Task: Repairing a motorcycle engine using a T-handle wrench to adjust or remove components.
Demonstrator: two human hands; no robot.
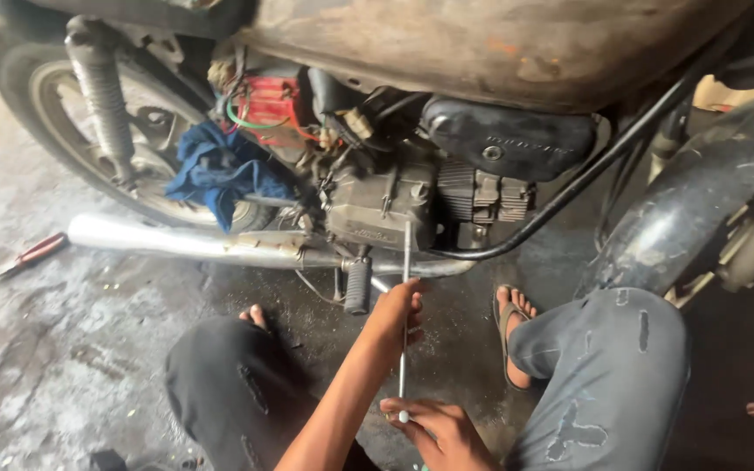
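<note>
I squat in front of a motorcycle engine [381, 205]. A long thin metal rod tool [404, 366] runs almost straight up from my lap, and its tip meets the engine casing. My left hand [397, 312] is closed around the shaft about halfway up, just below the exhaust pipe [194, 242]. My right hand [436, 429] holds the rod's lower end between its fingers. My knees in grey torn jeans [608, 366] sit on either side of my arms.
A blue rag [220, 172] hangs by the rear wheel [71, 131]. A black footpeg [358, 288] sticks out beside my left hand. A red-handled tool [32, 254] lies on the stained concrete floor at left. A dark mudguard [700, 205] stands at right.
</note>
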